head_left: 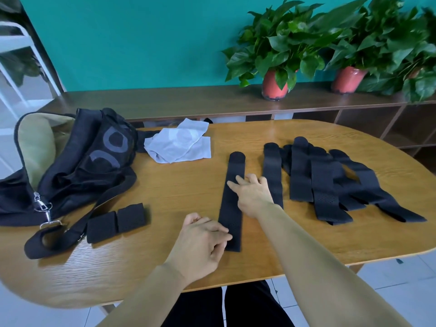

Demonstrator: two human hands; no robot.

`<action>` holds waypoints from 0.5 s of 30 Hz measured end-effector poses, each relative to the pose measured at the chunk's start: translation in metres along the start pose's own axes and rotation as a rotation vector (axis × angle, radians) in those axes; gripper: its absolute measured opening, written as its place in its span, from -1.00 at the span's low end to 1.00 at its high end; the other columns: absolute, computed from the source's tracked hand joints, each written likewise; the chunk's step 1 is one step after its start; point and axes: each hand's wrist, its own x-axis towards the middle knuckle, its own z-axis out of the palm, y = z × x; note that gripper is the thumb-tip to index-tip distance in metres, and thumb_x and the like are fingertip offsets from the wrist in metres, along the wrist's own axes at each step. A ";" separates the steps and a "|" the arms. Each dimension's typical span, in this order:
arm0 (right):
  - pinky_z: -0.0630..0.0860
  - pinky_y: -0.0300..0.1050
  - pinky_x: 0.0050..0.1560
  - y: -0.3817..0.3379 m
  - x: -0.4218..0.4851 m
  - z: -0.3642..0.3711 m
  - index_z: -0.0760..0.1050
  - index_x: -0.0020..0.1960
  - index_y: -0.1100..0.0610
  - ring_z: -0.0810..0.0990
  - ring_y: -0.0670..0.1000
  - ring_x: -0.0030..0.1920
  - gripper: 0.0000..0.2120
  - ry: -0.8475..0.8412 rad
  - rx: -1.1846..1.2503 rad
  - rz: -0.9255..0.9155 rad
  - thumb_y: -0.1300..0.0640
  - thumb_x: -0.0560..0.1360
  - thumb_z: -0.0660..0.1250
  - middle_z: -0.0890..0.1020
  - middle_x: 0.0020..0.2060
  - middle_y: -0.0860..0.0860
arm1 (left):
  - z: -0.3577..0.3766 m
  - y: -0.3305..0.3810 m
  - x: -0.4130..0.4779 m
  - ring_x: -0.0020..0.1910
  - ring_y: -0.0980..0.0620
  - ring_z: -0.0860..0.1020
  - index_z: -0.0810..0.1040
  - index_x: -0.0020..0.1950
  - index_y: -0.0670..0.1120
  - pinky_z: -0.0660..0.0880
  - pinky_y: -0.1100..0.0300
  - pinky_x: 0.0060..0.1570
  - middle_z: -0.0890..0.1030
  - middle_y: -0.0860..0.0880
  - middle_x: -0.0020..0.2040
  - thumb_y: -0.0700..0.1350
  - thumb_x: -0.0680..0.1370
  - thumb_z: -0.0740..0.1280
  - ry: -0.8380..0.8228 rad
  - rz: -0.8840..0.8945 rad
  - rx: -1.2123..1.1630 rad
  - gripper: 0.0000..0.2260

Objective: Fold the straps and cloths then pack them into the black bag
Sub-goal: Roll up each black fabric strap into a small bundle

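- Left hand (203,241): fingers curled, tips at near left edge of flat strap (230,218); pinching or only touching, cannot tell.
- Right hand (253,194): fingers spread straight, tips pressing strap's middle.
- Right of those fingers: unfolded straps (330,180).
- Left: folded strap (115,223), black bag (77,166).
- Beyond, leftward: grey cloths (179,142).

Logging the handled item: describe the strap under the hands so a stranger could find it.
On the oval wooden table, look between the black bag at the left and the overlapping heap of straps at the right. The single strap lies flat there, left hand at its near end, right hand on its middle. Only it lies alone and unfolded.
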 end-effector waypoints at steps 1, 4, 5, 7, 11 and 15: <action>0.11 0.10 0.37 0.001 0.002 -0.001 0.08 0.52 -0.06 0.09 0.12 0.45 -0.40 -0.001 -0.002 -0.003 0.25 0.53 0.11 0.21 0.48 -0.01 | 0.000 0.000 0.000 -0.12 0.26 0.53 0.68 -0.07 0.18 0.12 0.24 0.17 0.65 0.24 -0.05 -0.04 0.44 0.35 0.000 0.001 0.000 -0.84; 0.12 0.08 0.37 -0.002 0.007 -0.002 0.05 0.53 -0.07 0.05 0.12 0.47 -0.39 -0.004 -0.011 -0.041 0.25 0.54 0.11 0.16 0.50 0.00 | -0.001 0.001 -0.001 -0.15 0.26 0.53 0.68 -0.09 0.18 0.15 0.22 0.15 0.65 0.24 -0.08 -0.04 0.44 0.36 -0.005 0.014 -0.003 -0.84; 0.13 0.07 0.36 -0.004 0.007 -0.001 0.05 0.53 -0.06 0.05 0.12 0.47 -0.39 -0.004 -0.016 -0.060 0.25 0.54 0.11 0.15 0.50 0.00 | -0.002 0.000 -0.002 -0.15 0.26 0.52 0.68 -0.08 0.18 0.16 0.22 0.15 0.64 0.24 -0.09 -0.04 0.43 0.36 -0.009 0.017 -0.003 -0.84; 0.13 0.07 0.37 -0.006 0.009 -0.001 0.05 0.53 -0.06 0.04 0.12 0.47 -0.39 -0.002 -0.017 -0.083 0.25 0.54 0.11 0.14 0.51 0.00 | -0.003 0.000 -0.003 -0.15 0.26 0.52 0.67 -0.07 0.19 0.17 0.20 0.14 0.64 0.24 -0.08 -0.04 0.44 0.36 -0.026 0.016 0.005 -0.84; 0.13 0.00 0.41 -0.004 0.006 -0.005 0.05 0.54 0.02 0.01 0.07 0.51 -0.38 -0.023 0.061 -0.120 0.32 0.53 0.10 0.10 0.53 0.02 | -0.006 0.002 -0.005 -0.13 0.25 0.53 0.66 -0.04 0.18 0.18 0.19 0.14 0.64 0.24 -0.03 -0.02 0.48 0.29 -0.057 0.014 0.026 -0.82; 0.45 -0.03 0.22 0.002 -0.016 -0.008 0.16 0.51 0.09 0.38 0.06 0.36 -0.42 0.112 0.348 -0.059 0.37 0.52 0.11 0.22 0.49 0.02 | -0.013 0.001 -0.012 0.05 0.26 0.52 0.65 0.08 0.13 0.12 0.25 0.22 0.61 0.24 0.11 0.04 0.54 0.21 0.023 -0.032 -0.035 -0.76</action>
